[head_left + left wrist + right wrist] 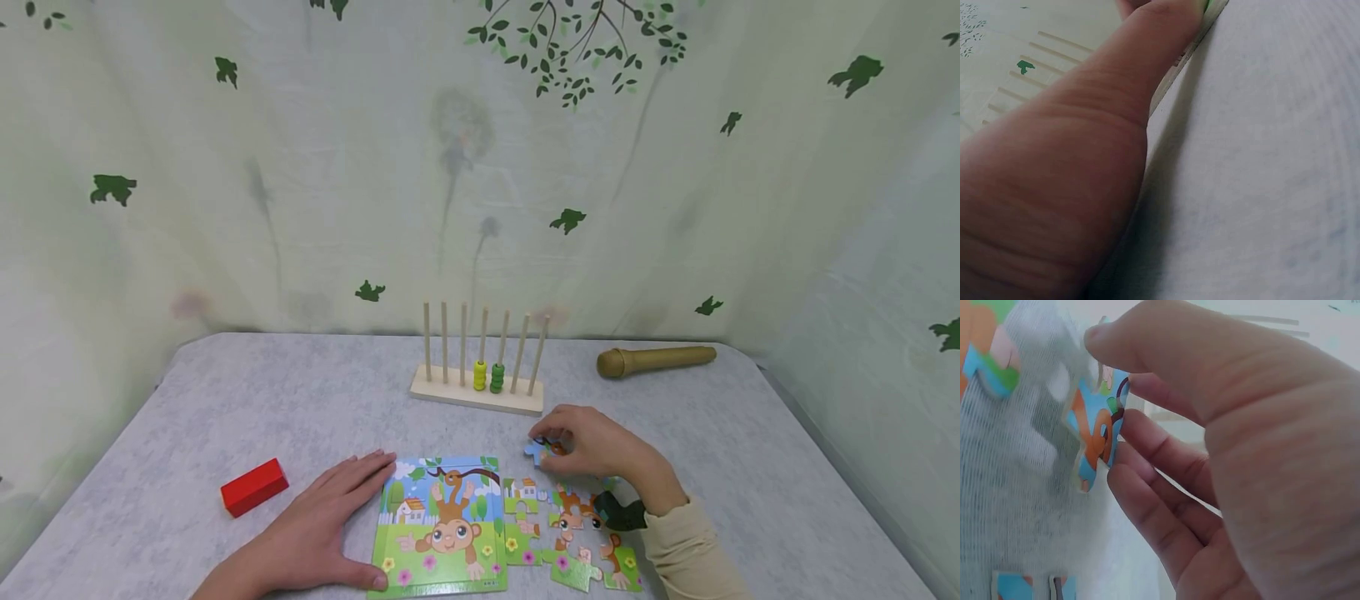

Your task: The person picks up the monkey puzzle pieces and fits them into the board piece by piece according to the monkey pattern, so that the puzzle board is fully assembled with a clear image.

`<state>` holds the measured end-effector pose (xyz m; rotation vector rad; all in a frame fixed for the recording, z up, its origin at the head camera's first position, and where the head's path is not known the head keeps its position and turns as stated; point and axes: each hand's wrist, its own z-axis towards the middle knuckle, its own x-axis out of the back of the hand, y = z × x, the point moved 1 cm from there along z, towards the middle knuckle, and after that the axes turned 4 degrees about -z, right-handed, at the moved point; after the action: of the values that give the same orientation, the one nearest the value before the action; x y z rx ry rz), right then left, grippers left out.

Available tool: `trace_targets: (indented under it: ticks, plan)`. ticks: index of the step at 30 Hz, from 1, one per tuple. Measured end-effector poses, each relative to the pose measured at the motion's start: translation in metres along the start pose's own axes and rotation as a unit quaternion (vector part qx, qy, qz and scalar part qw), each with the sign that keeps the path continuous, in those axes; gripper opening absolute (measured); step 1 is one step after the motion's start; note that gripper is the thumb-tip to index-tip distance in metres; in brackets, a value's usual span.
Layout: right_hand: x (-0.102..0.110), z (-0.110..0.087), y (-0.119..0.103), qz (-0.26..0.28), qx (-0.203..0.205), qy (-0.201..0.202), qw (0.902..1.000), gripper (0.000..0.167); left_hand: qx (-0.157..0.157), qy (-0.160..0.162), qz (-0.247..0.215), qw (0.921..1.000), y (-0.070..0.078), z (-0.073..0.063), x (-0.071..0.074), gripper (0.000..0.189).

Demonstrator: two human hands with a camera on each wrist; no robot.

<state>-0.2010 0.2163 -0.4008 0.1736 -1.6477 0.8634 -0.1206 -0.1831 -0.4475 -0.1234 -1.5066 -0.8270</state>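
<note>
A mottled grey table (330,396) reaches back to a leaf-printed curtain (337,167). My left hand (322,525) rests at the monkey picture board's (450,525) left edge, fingers extended; my right (600,450) pinches a puzzle piece (1099,428) just beyond the laid-out pieces (567,522). A black wrist device (619,512) partly covers those; my thumb (1129,56) mostly blocks the left wrist view.

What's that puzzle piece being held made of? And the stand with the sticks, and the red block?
Puzzle piece: probably thin wood or thick card, printed on top; its cut edge looks pale and plain.
Stand: probably bare wood; it looks matt and pale tan.
Red block: perhaps painted wood or plastic; the smooth, even red hides which.
</note>
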Motion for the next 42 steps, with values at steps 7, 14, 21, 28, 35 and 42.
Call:
trace_targets:
  ticks: [7, 14, 21, 28, 35, 42]
  plan:
    - [-0.001, 0.003, -0.007, -0.004, 0.014, 0.007, 0.9999, 0.032, -0.003, 0.003, -0.001, 1.0000, -0.001, 0.000, -0.001, 0.118]
    - [-0.003, 0.005, -0.015, -0.013, 0.023, 0.007, 0.9996, 0.032, 0.000, -0.003, -0.004, 1.0000, -0.001, 0.000, -0.001, 0.118]
    - [-0.006, 0.008, -0.025, -0.021, 0.029, 0.014, 0.9993, 0.033, -0.002, 0.001, -0.001, 1.0000, -0.002, 0.000, -0.001, 0.118]
    - [-0.010, 0.011, -0.038, -0.030, 0.025, 0.022, 0.9990, 0.032, -0.003, -0.001, 0.000, 1.0000, -0.002, 0.000, -0.001, 0.118]
    - [-0.015, 0.014, -0.043, -0.049, 0.031, 0.035, 0.9977, 0.031, -0.001, -0.003, -0.004, 1.0000, -0.001, 0.000, 0.000, 0.118]
    - [-0.019, 0.018, -0.051, -0.062, 0.044, 0.051, 0.9958, 0.030, -0.004, 0.001, 0.002, 1.0000, 0.001, 0.000, 0.002, 0.118]
